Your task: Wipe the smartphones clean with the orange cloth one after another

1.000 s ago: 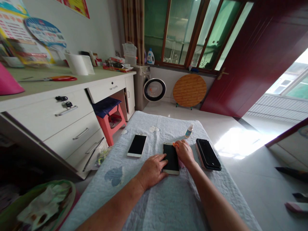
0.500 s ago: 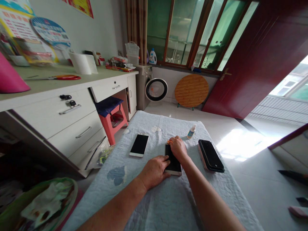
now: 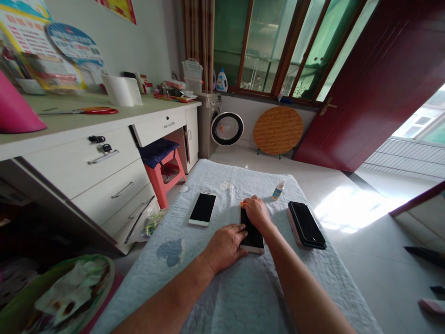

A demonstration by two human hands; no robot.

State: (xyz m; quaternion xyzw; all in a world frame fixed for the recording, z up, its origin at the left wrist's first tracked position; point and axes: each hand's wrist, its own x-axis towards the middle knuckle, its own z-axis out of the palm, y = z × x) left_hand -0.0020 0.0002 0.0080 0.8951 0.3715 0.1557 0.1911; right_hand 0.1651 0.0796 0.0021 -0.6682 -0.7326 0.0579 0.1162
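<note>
- The middle phone [image 3: 253,239] lies flat on the cloth-covered desk [image 3: 232,297], its dark screen up and a pale border showing along its near end; the right hand hides part of its far half.
- The left hand [image 3: 225,246] is loosely spread at the left edge of the middle phone, fingertips resting on the screen and thumb by the near left corner.
- The right hand [image 3: 257,213] is curled over the far end of the middle phone, fingers closed on an orange scrap [image 3: 243,204]; only a bit of the scrap shows, so its full shape cannot be told.
- A white phone [image 3: 202,208] lies to the left of the middle phone and a little farther off, dark screen up, apart from both hands.
- A small bottle [image 3: 277,190] with a white top stands beyond the middle phone and to its right.
- A black phone [image 3: 308,223] lies to the right of the middle phone, on top of a pinkish slab [image 3: 294,226] whose left edge shows.
- Well to the left of the middle phone are a white drawer unit [image 3: 114,160] and a pink stool [image 3: 162,188].
- Far beyond the middle phone is a washing machine [image 3: 206,123], its round door open.
</note>
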